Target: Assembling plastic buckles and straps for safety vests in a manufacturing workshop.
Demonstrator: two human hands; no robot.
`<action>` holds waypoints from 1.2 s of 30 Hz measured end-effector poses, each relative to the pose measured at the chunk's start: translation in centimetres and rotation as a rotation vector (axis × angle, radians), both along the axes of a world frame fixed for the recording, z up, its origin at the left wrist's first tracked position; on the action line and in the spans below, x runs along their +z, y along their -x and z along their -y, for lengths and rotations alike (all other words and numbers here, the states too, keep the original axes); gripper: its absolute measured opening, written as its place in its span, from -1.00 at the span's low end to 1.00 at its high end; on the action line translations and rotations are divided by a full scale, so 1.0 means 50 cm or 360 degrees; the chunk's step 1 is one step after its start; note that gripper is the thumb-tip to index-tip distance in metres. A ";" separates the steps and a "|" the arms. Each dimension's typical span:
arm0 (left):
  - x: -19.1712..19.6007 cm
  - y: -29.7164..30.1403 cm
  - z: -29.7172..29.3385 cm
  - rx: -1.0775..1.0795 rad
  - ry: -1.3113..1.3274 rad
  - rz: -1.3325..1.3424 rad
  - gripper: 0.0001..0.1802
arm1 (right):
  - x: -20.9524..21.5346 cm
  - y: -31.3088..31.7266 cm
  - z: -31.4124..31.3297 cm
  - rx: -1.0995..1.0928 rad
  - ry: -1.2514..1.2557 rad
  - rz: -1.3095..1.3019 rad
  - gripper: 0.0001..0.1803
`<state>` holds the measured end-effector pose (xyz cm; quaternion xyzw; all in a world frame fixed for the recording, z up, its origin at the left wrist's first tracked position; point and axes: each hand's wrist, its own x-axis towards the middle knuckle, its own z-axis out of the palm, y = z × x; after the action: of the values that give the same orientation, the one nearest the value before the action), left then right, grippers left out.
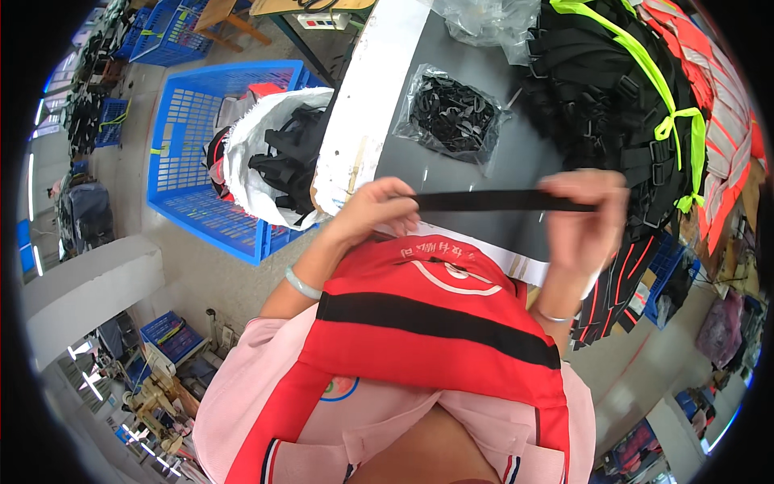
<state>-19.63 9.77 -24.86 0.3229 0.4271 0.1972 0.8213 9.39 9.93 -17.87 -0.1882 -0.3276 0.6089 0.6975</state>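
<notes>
Black strap (504, 201) is stretching level between both hands: left hand (372, 211) is pinching one end, right hand (582, 222) is gripping the other, above the grey worktop (524, 145).

A black strap (504, 201), flat and narrow, is stretched taut and nearly level between the left hand (372, 211) and right hand (582, 219), above the grey surface (516, 153).

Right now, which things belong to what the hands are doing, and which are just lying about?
In hand:
black strap, stretched between left hand and right hand

Lying about:
clear bag of black buckles
pile of black straps
blue crate
white sack
</notes>
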 end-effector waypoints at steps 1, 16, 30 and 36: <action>-0.014 0.027 -0.002 0.0223 -0.0005 -0.0053 -0.85 | 0.046 -0.027 -0.010 -0.0106 -0.0024 -0.0207 -0.78; 0.012 -0.108 -0.144 0.0404 -0.0575 -0.0463 -0.86 | -0.124 -0.010 0.044 -0.0206 0.0871 0.1914 -0.41; -0.049 -0.184 -0.168 -0.0301 -0.1941 -0.1378 -0.72 | -0.109 0.043 0.026 -0.0139 0.0501 0.2494 -0.45; -0.054 -0.176 -0.170 -0.0316 -0.1942 -0.1392 -0.71 | -0.123 0.057 0.012 -0.0042 0.0679 0.2158 -0.48</action>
<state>-10.85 18.25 -27.58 0.8059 0.4980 0.1775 0.2665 6.55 9.34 -24.02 -0.6619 -0.5609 0.4002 0.2952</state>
